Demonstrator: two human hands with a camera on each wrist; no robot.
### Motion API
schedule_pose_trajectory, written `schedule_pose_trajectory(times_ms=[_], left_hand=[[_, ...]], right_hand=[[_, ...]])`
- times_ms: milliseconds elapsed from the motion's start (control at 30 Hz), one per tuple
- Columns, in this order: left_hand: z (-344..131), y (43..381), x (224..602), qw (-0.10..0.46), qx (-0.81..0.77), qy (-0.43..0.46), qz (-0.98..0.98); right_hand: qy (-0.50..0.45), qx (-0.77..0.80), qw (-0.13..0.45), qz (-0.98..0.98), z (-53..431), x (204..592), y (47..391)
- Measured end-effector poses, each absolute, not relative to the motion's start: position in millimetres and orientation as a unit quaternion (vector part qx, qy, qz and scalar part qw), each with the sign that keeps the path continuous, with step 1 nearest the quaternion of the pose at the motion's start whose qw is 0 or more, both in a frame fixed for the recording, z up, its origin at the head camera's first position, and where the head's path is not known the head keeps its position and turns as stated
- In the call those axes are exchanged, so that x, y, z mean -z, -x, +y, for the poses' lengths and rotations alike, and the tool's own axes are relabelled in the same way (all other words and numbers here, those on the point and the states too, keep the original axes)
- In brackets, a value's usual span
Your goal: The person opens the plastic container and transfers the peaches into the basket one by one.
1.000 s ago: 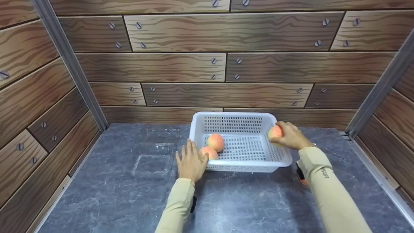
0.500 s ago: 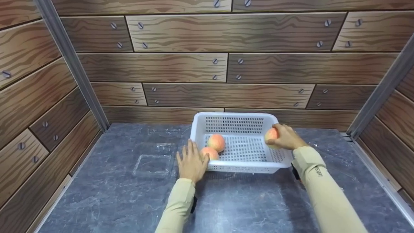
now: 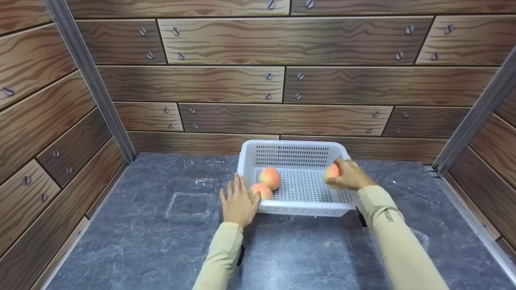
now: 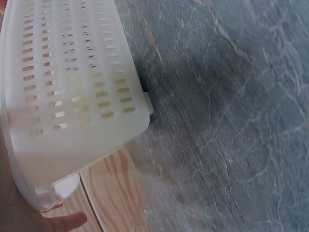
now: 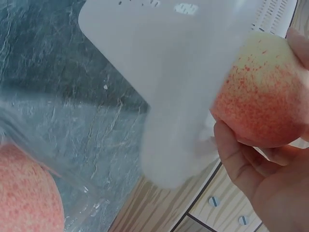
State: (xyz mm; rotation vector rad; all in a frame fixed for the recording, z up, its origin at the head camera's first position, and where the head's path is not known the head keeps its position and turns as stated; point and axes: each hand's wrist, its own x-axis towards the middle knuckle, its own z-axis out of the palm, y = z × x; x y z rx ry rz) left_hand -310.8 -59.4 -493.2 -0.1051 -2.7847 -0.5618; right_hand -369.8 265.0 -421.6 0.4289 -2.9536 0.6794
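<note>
A white perforated plastic basket [image 3: 298,204] stands at the back of the table. Two pink-and-yellow peaches, a rear peach [image 3: 269,178] and a front peach [image 3: 261,191], lie at its left end. My left hand [image 3: 238,203] rests on the basket's left rim, fingers spread and straight, thumb beside the front peach; the left wrist view shows the basket's outer wall [image 4: 72,96] close up. My right hand [image 3: 351,175] grips another peach [image 3: 331,176] inside the basket's right end. In the right wrist view, thumb and fingers curl round that peach [image 5: 265,92].
Clear plastic boxes [image 3: 189,204] lie left of the basket, faint against the grey marbled table [image 3: 133,241]. Beside my right forearm, another peach [image 5: 26,193] sits by a clear plastic box [image 5: 87,200], mostly hidden by the sleeve from above. Wood-patterned walls [image 3: 225,119] enclose the table.
My right hand has carried its peach leftward and slightly down, from the basket's right rim to inside it. My left hand has stayed on the rim.
</note>
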Motion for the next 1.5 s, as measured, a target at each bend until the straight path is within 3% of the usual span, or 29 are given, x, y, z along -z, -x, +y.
schedule_pose_trajectory(times_ms=[767, 1500], left_hand=[[-59.0, 310.0, 493.2, 0.146, 0.195, 0.037, -0.969], [-59.3, 309.3, 493.4, 0.151, 0.192, 0.036, -0.969]], right_hand=[[-0.176, -0.207, 0.017, -0.962, 251.8, 462.9, 366.4], [-0.160, -0.218, 0.002, -0.963, 248.4, 474.4, 367.0]])
